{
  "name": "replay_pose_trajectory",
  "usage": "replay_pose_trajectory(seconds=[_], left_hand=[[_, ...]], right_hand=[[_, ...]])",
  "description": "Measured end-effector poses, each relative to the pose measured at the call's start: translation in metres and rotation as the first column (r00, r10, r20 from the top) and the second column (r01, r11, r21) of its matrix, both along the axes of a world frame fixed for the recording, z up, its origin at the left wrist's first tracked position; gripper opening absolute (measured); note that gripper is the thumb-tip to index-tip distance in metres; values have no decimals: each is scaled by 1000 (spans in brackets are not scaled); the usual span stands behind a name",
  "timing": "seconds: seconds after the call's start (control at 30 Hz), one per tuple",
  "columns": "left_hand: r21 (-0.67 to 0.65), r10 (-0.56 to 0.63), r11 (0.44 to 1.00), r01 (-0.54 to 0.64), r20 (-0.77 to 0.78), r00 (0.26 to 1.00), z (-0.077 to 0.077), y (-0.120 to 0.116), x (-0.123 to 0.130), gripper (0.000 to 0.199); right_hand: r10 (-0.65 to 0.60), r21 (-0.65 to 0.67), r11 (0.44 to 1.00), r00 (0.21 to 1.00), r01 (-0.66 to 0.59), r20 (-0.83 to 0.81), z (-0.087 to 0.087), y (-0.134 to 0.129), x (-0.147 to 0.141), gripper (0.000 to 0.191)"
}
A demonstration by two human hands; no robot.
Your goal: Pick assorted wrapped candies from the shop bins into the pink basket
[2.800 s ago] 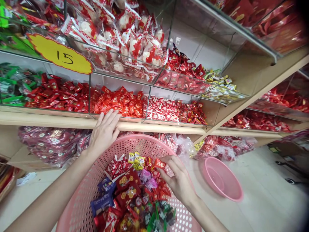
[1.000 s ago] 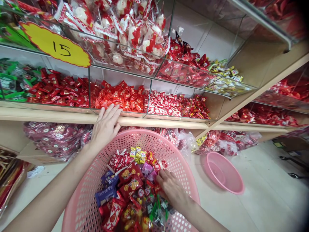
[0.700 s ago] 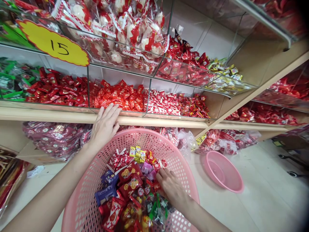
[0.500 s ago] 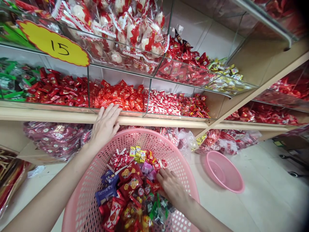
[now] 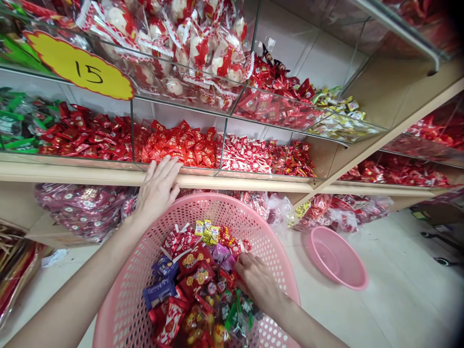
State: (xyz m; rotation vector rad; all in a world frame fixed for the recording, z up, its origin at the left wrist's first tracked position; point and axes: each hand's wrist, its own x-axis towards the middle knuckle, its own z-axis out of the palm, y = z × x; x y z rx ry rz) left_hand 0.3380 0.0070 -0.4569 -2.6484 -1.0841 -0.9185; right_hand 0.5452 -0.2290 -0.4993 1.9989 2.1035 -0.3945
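I'm pressing the left hand (image 5: 157, 191), fingers spread, on the shelf edge (image 5: 253, 182) and resting the right hand (image 5: 258, 282), fingers bunched, on wrapped sweets (image 5: 195, 275) in the pink basket (image 5: 217, 199).

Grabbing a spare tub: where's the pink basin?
In the head view, the pink basin sits on the floor, right of the pink basket, below the shelf.

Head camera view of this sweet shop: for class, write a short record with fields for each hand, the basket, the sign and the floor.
left hand: flat on the front edge of the wooden shelf, holding nothing visible
right hand: down among the wrapped sweets, grip unclear
basket: pink perforated basket, below both hands
sign: yellow sign reading 15
floor: pink basin, right of the basket
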Motion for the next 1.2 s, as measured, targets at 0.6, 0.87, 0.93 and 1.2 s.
replay_pose_trajectory(seconds=[0.6,0.87,0.93,1.2], left_hand=[[-16,-11,1000,11,22,1000,0,0,1,51],[-40,-24,999,25,47,999,0,0,0,54],[-42,-25,999,27,50,998,0,0,0,54],[-53,-28,998,31,62,998,-1,1,1,56]], right_hand=[[-309,-101,950,938,296,-159,-27,8,5,15],[-399,44,908,891,417,-218,18,3,39,17],[-392,81,914,917,398,-78,29,2,43,20],[-315,-116,930,920,348,233,37,-1,29,30]])
